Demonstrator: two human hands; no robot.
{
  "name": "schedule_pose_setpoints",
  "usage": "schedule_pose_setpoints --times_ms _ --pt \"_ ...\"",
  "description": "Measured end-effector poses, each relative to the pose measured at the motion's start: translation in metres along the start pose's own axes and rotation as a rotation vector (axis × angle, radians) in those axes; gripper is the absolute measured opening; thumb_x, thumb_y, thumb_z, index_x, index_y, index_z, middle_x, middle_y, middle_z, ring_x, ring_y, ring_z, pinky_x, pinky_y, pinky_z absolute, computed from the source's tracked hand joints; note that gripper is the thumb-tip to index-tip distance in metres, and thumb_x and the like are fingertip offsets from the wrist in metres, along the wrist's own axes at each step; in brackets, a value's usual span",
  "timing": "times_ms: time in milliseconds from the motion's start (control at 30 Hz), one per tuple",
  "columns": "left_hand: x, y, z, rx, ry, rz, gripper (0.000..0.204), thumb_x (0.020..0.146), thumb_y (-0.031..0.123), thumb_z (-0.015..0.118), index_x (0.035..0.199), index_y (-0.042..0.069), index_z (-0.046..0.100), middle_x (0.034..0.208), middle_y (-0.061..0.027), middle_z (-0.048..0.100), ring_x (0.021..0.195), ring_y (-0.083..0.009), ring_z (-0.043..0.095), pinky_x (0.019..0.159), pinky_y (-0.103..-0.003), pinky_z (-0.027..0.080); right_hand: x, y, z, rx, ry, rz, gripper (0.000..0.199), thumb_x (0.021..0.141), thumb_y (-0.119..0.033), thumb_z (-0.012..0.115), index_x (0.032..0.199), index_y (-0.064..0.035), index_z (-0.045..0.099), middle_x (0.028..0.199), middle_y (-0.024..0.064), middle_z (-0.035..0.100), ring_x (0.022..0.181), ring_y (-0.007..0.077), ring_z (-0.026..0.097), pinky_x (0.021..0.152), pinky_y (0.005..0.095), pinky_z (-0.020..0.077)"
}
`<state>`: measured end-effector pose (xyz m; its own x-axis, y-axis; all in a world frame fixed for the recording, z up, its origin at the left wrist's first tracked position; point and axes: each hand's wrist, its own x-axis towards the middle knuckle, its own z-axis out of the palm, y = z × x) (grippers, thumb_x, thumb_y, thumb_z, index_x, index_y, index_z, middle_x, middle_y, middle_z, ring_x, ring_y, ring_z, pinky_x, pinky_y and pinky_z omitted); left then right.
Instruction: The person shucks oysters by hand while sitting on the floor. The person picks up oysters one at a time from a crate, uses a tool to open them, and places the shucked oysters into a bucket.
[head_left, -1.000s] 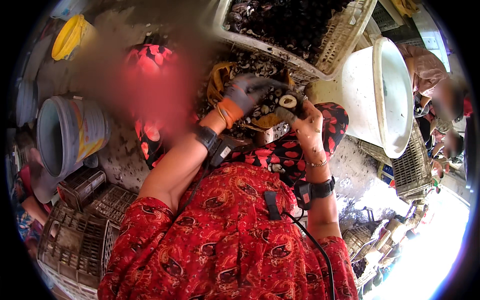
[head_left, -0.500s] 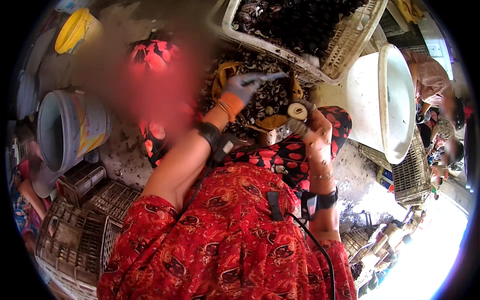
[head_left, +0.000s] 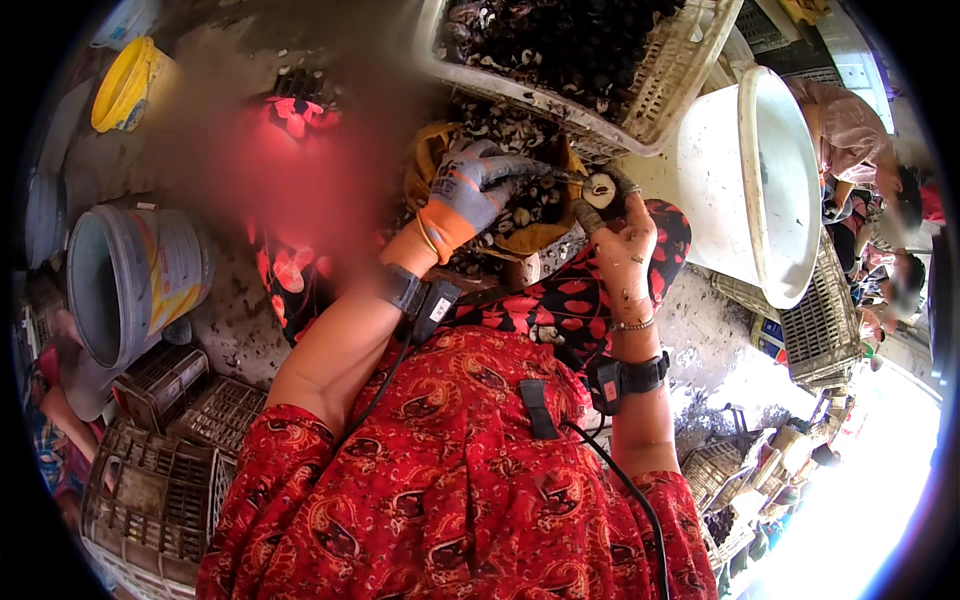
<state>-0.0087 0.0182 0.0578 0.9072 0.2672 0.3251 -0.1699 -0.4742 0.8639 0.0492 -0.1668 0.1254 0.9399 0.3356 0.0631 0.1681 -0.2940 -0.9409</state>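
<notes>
My right hand (head_left: 618,235), with dark coverings on its fingers, pinches a small round dark-skinned piece with a white cut face (head_left: 599,191). Its kind is not plain; it resembles a water chestnut. In an orange and grey glove, my left hand (head_left: 470,190) is closed on a small knife (head_left: 568,178), its blade tip against the piece's left edge. Below them is a yellow-rimmed container (head_left: 540,238) between my knees, with dark and white scraps in it. Beyond it stands a pale crate (head_left: 560,92) full of dark round pieces.
A large white tub (head_left: 725,190) lies tilted at my right, with a slatted crate (head_left: 822,320) beside it. To my left are a grey bucket (head_left: 135,280), a yellow bucket (head_left: 125,85) and stacked brown crates (head_left: 150,490). Other people (head_left: 850,130) sit at the far right.
My left hand has brought the knife against the round piece; before, it was blurred in motion farther left. My right hand has turned the piece, and its white face now shows more fully.
</notes>
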Motion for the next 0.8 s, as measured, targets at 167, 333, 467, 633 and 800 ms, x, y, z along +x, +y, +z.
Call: schedule_pose_setpoints --times_ms 167,333,467,633,800 --pt "0.001 0.003 -0.007 0.099 -0.014 0.032 0.030 0.067 0.008 0.064 0.094 0.019 0.068 0.085 -0.0095 0.060 0.079 -0.0287 0.056 0.071 -0.036 0.047 0.000 -0.002 -0.012 -0.418 -0.111 0.112 0.043 0.070 -0.004 0.071 0.109 0.0013 0.055 0.094 0.0040 0.062 0.081 0.0056 0.056 0.064 0.0180 0.0438" --pt "0.001 -0.007 -0.011 0.189 -0.171 0.128 0.035 0.065 0.002 0.064 0.096 0.019 0.068 0.088 -0.0097 0.059 0.084 -0.0280 0.054 0.072 -0.037 0.045 0.003 -0.014 -0.020 -0.142 -0.408 0.166 0.044 0.068 -0.007 0.072 0.107 0.0021 0.055 0.094 0.0038 0.061 0.086 0.0084 0.056 0.074 0.0204 0.0440" --pt "0.004 0.004 -0.021 0.077 -0.302 0.226 0.038 0.063 0.001 0.064 0.096 0.020 0.068 0.090 -0.0091 0.058 0.088 -0.0284 0.052 0.077 -0.036 0.045 -0.001 0.029 -0.060 0.432 -0.620 0.396 0.047 0.067 -0.010 0.069 0.109 0.0032 0.053 0.099 0.0077 0.059 0.094 0.0165 0.056 0.086 0.0287 0.0426" --pt "-0.017 -0.005 0.011 -0.994 -0.362 -0.343 0.022 0.080 0.003 0.061 0.101 0.003 0.062 0.096 -0.0047 0.063 0.083 -0.0118 0.059 0.072 -0.025 0.047 0.006 -0.020 -0.042 0.276 -0.779 0.639 0.041 0.070 -0.008 0.068 0.107 0.0031 0.054 0.096 0.0060 0.060 0.091 0.0146 0.055 0.087 0.0258 0.0408" --pt "-0.008 -0.002 0.012 -0.721 -0.319 -0.537 0.025 0.081 -0.004 0.057 0.105 -0.001 0.058 0.099 -0.0077 0.062 0.085 -0.0122 0.060 0.075 -0.023 0.050 -0.005 0.005 -0.013 0.084 -0.619 0.298 0.049 0.069 -0.003 0.071 0.114 0.0009 0.052 0.103 0.0040 0.060 0.099 0.0130 0.054 0.089 0.0271 0.0421"
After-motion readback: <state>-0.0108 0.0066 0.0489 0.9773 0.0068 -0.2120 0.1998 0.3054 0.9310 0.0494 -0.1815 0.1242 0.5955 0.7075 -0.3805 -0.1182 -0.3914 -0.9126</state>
